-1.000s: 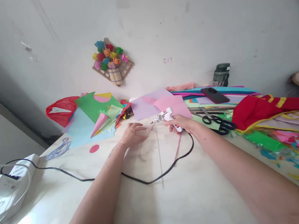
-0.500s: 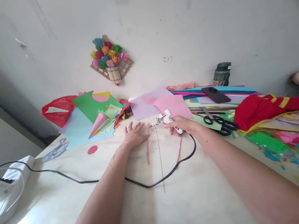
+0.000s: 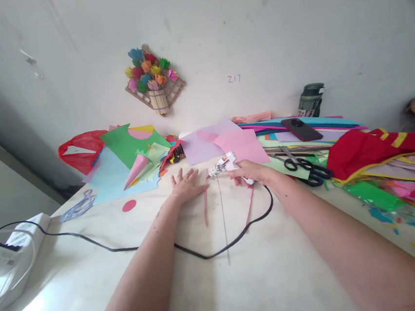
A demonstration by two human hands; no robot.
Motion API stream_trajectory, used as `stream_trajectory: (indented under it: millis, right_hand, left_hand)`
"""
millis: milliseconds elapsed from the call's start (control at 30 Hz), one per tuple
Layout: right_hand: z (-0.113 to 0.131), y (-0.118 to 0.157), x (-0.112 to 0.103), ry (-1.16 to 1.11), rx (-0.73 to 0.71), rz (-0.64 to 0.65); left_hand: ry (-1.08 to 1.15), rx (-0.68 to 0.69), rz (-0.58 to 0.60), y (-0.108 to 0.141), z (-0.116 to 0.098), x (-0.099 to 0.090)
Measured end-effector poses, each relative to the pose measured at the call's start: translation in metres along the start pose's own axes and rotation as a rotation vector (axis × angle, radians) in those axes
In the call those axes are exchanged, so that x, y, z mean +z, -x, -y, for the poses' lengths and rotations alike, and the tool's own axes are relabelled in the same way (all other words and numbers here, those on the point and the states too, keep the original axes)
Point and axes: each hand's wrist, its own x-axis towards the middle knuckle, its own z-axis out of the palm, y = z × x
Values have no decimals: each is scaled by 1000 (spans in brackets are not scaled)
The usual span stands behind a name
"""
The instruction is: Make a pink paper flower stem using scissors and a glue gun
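White glue gun (image 3: 230,161) held by right hand (image 3: 250,172), grip wrapped round its handle; left hand (image 3: 187,186), grip spread, thumb at pink strip (image 3: 206,208).

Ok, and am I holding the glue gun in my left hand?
No, the white glue gun is in your right hand, while your left hand lies open on the table.
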Motion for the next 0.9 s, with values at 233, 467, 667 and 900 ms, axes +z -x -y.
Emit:
stream_trajectory:
  millis: [233, 467, 667, 900]
  right_hand:
    - [-2, -1, 1, 24, -12, 3]
    - [1, 0, 2, 35, 41, -37]
    - [-3, -4, 2, 41, 68, -72]
    - [-11, -10, 0, 34, 9, -63]
  left_hand:
    - [-11, -4, 22, 0, -1, -1]
    - [13, 5, 31, 0, 0, -1]
    - [14, 5, 26, 0, 0, 0]
    - [19, 0, 39, 1, -1, -2]
